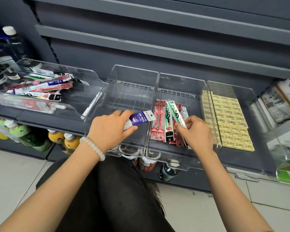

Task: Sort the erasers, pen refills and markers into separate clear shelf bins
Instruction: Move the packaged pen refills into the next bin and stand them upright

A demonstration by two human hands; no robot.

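shelf: grey shop shelf (45, 118), four clear bins in a row.
empty bin (129, 91): the landmark, second from the left, nothing on its floor.
left hand (110, 129): over its front, pinching one purple refill pack (139, 120), long axis toward the upper right.
right hand (196, 131): in the refill bin (179, 84) just right, gripping a green-striped pack (176, 114).
erasers (231, 121): yellow rows, far right.
marker (91, 106): one, white, against the landmark's left wall.

The purple refill packet (139, 119) reads "DM-2018" and "0.5".
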